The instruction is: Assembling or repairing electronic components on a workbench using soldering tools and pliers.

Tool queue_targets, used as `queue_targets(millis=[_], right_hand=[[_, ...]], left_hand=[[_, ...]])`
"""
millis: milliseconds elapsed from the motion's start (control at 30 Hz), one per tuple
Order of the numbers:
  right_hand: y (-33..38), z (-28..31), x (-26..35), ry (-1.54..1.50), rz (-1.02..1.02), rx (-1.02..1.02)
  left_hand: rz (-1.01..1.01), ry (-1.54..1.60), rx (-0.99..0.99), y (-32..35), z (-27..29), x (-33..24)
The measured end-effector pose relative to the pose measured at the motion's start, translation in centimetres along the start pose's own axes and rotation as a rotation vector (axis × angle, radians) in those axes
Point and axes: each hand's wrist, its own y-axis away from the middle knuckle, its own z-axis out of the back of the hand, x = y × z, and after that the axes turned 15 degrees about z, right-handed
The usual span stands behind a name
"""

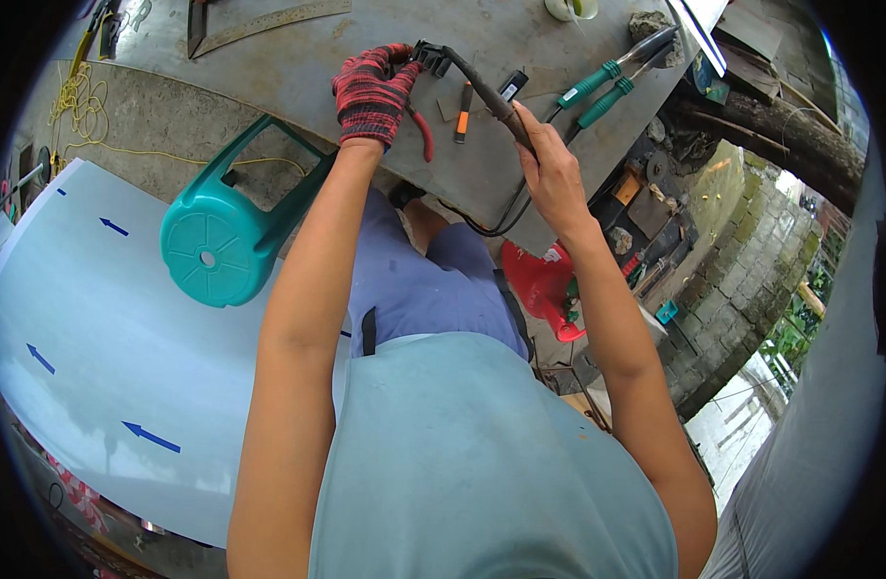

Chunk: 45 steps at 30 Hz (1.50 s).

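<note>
My left hand (373, 92) wears a red knitted glove and grips the black clamp head (429, 56) at the tip of a dark brown handled tool (489, 95) over a grey metal tabletop (298, 68). My bare right hand (549, 166) holds the lower part of that handle, where a black cable (506, 214) leaves it and loops down past the table edge. Red-handled pliers (423, 133) lie just beside my left wrist. A small orange-handled tool (461, 118) lies between my two hands.
Green-handled shears (602, 89) lie at the right of the table. A teal plastic stool (233, 232) lies tipped on its side at left, by a pale sheet with blue arrows (96, 338). A red container (539, 285) and a brick wall (742, 270) are at right.
</note>
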Motion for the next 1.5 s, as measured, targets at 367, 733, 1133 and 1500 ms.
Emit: queue_targets(millis=[367,733,1133,1500], right_hand=[[-0.2,-1.1,-0.9,0.011,0.019,-0.02],[0.1,-2.2,-1.0,0.031,0.024,-0.046],[0.3,-2.7,-1.0,0.077,-0.014,-0.093],[0.4,-3.0,-1.6,0.133,0.033,-0.111]], left_hand=[[0.008,0.006,-0.002,0.1,0.1,-0.1],[-0.004,-0.001,-0.017,-0.1,-0.1,0.2],[0.019,0.039,-0.026,-0.2,-0.5,0.2],[0.062,-0.007,0.011,-0.3,-0.5,0.1]])
